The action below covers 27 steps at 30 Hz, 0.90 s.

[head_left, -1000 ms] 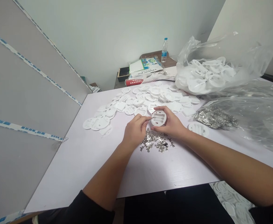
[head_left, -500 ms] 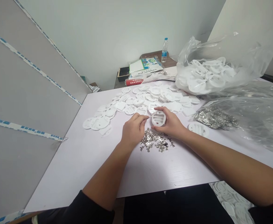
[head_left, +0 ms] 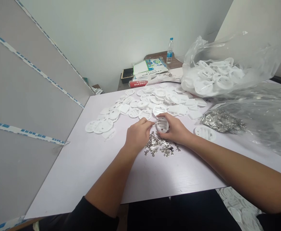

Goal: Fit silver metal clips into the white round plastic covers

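My right hand (head_left: 175, 128) grips a round white plastic housing (head_left: 162, 124) by its edge, thumb below and fingers above. Slots and ribs show on the side turned toward me. At its left edge, my left hand (head_left: 138, 133) pinches a small, thin metal piece (head_left: 155, 123), mostly covered by the fingers. The piece's tip meets the housing's edge; whether it sits inside cannot be made out. Under both hands lies a heap of small silvery metal contacts (head_left: 152, 146). Behind them spreads a pile of similar white housings (head_left: 144, 104).
A clear bag of white housings (head_left: 224, 78) stands at the back right, with a clear bag of metal parts (head_left: 223, 121) before it. One housing (head_left: 205, 133) lies right of my hand. Farther back are a water bottle (head_left: 169, 51) and a red-labelled roll (head_left: 138, 83). A grey partition (head_left: 34, 106) borders the left.
The housing in my right hand has turned, showing its face at a steeper angle. My left fingertips have moved slightly right, closer against its edge.
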Tool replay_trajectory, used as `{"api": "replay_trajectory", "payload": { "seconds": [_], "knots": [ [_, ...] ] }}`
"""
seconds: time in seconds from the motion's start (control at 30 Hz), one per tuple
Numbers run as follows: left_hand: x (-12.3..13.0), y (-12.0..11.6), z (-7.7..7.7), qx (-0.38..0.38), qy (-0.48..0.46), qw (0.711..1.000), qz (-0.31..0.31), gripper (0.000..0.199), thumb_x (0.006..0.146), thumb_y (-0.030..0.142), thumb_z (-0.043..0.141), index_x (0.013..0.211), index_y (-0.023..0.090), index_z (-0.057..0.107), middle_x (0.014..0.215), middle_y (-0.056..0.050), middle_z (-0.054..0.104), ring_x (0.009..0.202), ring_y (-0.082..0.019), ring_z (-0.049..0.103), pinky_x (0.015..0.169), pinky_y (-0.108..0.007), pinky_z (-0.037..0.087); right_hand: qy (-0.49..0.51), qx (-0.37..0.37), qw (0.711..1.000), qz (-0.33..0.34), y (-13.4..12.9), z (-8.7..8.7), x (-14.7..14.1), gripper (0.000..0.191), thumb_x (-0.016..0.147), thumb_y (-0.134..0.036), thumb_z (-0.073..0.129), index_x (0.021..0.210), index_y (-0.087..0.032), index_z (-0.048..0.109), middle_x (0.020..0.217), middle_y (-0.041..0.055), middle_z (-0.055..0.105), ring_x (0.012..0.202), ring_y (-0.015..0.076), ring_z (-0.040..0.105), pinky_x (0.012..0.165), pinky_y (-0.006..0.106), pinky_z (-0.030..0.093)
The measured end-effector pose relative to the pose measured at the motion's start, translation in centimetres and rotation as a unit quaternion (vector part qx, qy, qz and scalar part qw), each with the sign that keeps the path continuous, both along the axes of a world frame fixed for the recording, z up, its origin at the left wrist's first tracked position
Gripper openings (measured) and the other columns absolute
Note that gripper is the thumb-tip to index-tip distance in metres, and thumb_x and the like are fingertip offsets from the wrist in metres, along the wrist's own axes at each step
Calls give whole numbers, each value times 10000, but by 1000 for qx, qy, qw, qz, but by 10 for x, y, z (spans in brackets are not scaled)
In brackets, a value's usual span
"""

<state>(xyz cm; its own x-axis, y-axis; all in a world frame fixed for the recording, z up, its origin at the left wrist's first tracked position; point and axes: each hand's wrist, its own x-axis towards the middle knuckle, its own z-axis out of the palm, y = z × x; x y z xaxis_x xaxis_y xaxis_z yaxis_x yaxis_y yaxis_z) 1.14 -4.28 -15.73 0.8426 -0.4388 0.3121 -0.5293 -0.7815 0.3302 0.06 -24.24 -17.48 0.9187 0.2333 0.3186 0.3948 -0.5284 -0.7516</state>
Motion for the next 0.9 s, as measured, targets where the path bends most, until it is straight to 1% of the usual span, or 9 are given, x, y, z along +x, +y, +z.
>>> {"api": "replay_trajectory", "payload": {
  "seconds": [0.1, 0.2, 0.43, 0.57, 0.73, 0.9],
  "knots": [
    [-1, -1, 1, 29, -6, 1000, 7, 296, 972, 180, 507, 1103, 283, 751, 945, -12, 691, 742, -153, 601, 570, -275, 372, -6, -5, 1000, 4, 1, -2, 0, 567, 728, -240, 724, 1266, -211, 545, 1260, 128, 657, 1166, 323, 635, 981, 490, 504],
    [-1, -3, 1, 58, -23, 998, 12, 293, 955, 154, 510, 1047, 287, 756, 925, -15, 682, 718, -157, 576, 537, -285, 328, -3, -14, 1000, 7, 1, -3, 0, 558, 733, -234, 719, 1262, -215, 544, 1245, 119, 661, 1144, 312, 641, 959, 479, 511],
    [-7, -8, 4, 114, -57, 992, 14, 298, 919, 80, 499, 955, 259, 734, 884, -29, 645, 711, -161, 542, 492, -294, 249, -4, -32, 999, 13, 3, -4, 0, 542, 741, -233, 706, 1255, -217, 535, 1258, 124, 643, 1158, 311, 625, 966, 479, 507],
    [-9, -9, 6, 120, -57, 991, 13, 304, 863, 10, 515, 914, 236, 712, 861, -31, 621, 690, -155, 519, 484, -289, 221, -4, -40, 999, 11, 3, -5, 0, 540, 745, -247, 713, 1252, -234, 528, 1263, 116, 635, 1164, 313, 618, 973, 487, 501],
    [-9, -10, 7, 125, -53, 991, 15, 294, 862, 14, 520, 899, 235, 711, 860, -30, 620, 695, -159, 510, 487, -286, 220, -5, -45, 999, 15, 4, -4, 0, 539, 749, -247, 702, 1255, -216, 518, 1268, 127, 630, 1176, 315, 613, 980, 485, 498],
    [-10, -12, 7, 136, -53, 989, 22, 329, 804, -43, 524, 887, 227, 692, 865, -28, 614, 698, -159, 514, 480, -295, 206, 0, -47, 999, 15, 4, -3, 0, 532, 749, -239, 704, 1248, -230, 521, 1264, 117, 630, 1171, 312, 614, 978, 486, 498]
  ]
}}
